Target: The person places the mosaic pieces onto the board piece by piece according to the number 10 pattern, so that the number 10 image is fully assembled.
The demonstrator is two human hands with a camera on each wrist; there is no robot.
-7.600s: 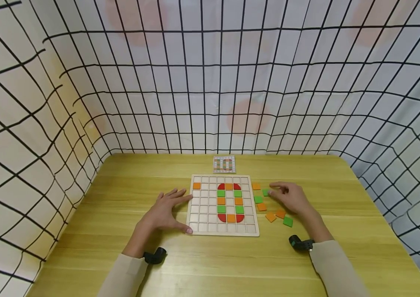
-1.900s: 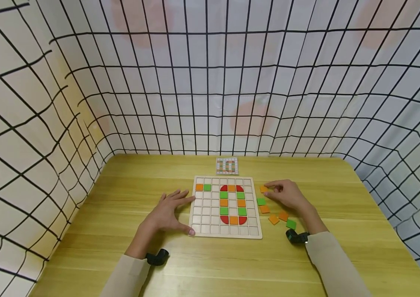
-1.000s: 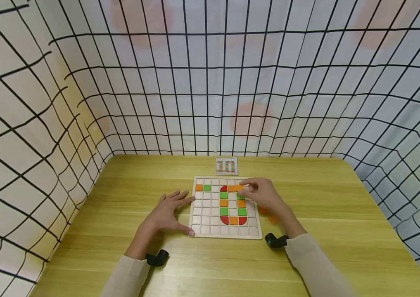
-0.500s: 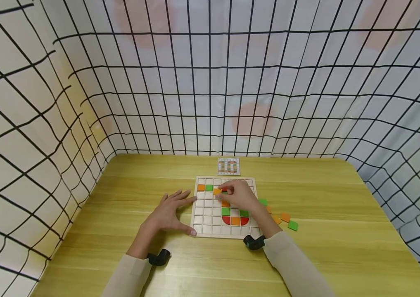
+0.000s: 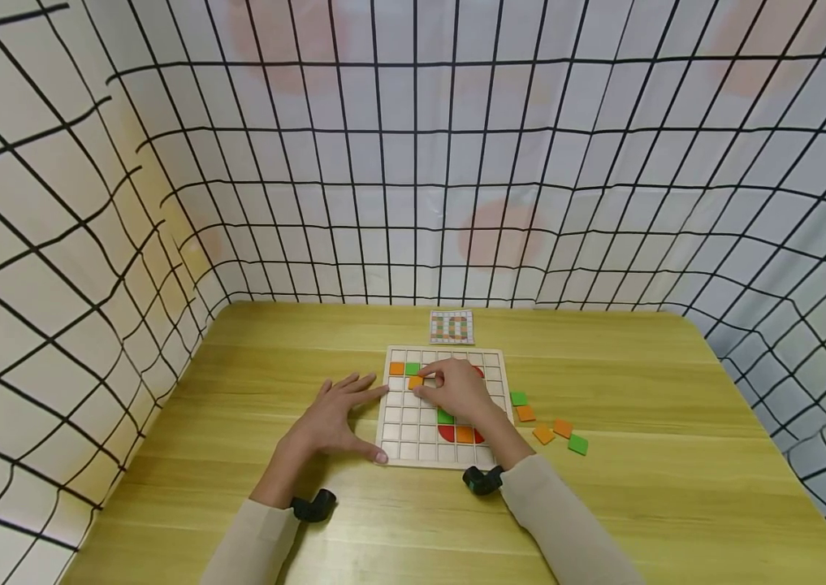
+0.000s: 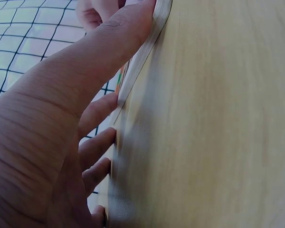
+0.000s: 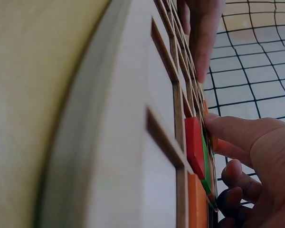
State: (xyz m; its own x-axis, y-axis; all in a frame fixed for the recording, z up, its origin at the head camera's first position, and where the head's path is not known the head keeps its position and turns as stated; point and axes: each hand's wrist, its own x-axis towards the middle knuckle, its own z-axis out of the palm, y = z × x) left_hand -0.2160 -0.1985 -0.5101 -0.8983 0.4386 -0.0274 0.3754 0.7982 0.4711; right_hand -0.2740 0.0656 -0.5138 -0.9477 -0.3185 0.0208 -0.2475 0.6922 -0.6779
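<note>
A wooden grid board (image 5: pixel 413 431) lies on the table with red, green and orange tiles forming an oval ring. In its top row sit an orange tile (image 5: pixel 396 368) and a green tile (image 5: pixel 413 368). My right hand (image 5: pixel 423 383) reaches over the board and pinches an orange tile (image 5: pixel 416 381) just below the green one. My left hand (image 5: pixel 343 414) lies flat on the table against the board's left edge, its thumb at the near left corner. In the left wrist view that thumb (image 6: pixel 128 28) presses the board's rim (image 6: pixel 157 23). The right wrist view shows a red tile (image 7: pixel 194 145) beside my right fingers (image 7: pixel 242 137).
Loose tiles lie right of the board: green (image 5: pixel 518 398), orange (image 5: pixel 525 413), orange (image 5: pixel 543 435), orange (image 5: pixel 562 427), green (image 5: pixel 577 444). A small pattern card (image 5: pixel 451 327) sits behind the board. Checked cloth walls enclose the yellow wooden table (image 5: pixel 661 382).
My right hand picked an orange tile from the loose pile and carried it left across the board to the upper left area. A green tile went in earlier. The left hand stayed put.
</note>
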